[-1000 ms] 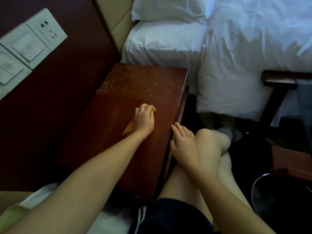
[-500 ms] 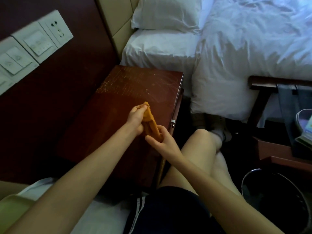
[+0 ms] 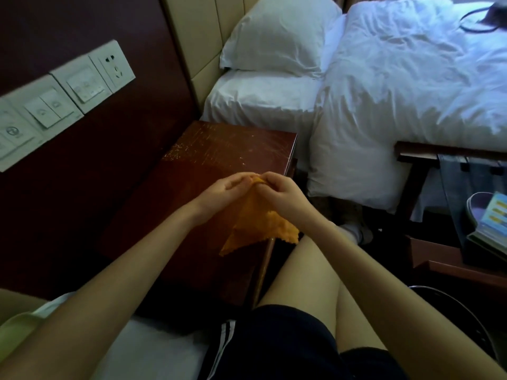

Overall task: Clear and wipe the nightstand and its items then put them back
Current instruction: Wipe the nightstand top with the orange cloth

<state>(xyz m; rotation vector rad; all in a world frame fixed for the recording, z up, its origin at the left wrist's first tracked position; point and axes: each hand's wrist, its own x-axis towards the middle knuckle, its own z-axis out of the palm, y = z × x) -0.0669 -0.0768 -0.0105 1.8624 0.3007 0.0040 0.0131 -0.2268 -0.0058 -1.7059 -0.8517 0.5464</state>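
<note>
**Orange cloth pinched in both hands over the nightstand**

Nearest the camera, the person sat in dark shorts (image 3: 274, 346) with white side stripes, bare knees pointing toward the bed. At the lower right stood a dark round bin (image 3: 463, 308) with a thin bright rim. Its inside was too dark to tell what it held.

Above the knees, the left hand (image 3: 225, 190) and the right hand (image 3: 288, 192) met, fingers curled. Each was pinching the top edge of the orange cloth (image 3: 260, 226). The cloth hung down between the wrists, spread loosely. Its lower corners dangled over the front edge of the nightstand (image 3: 225, 149), and whether they touched the wood could not be told. The nightstand's dark red top was scratched and speckled toward its far end.

To the right, a glass-topped side table (image 3: 455, 182) carried a blue and yellow booklet (image 3: 493, 215) against a pale rounded rim. Whether that rim belonged to a dish could not be told.

On the dark wall to the left ran a row of white switch plates (image 3: 74, 86). Beyond the nightstand lay the bed, with a white pillow (image 3: 277, 37) and a rumpled white duvet (image 3: 411, 86).
</note>
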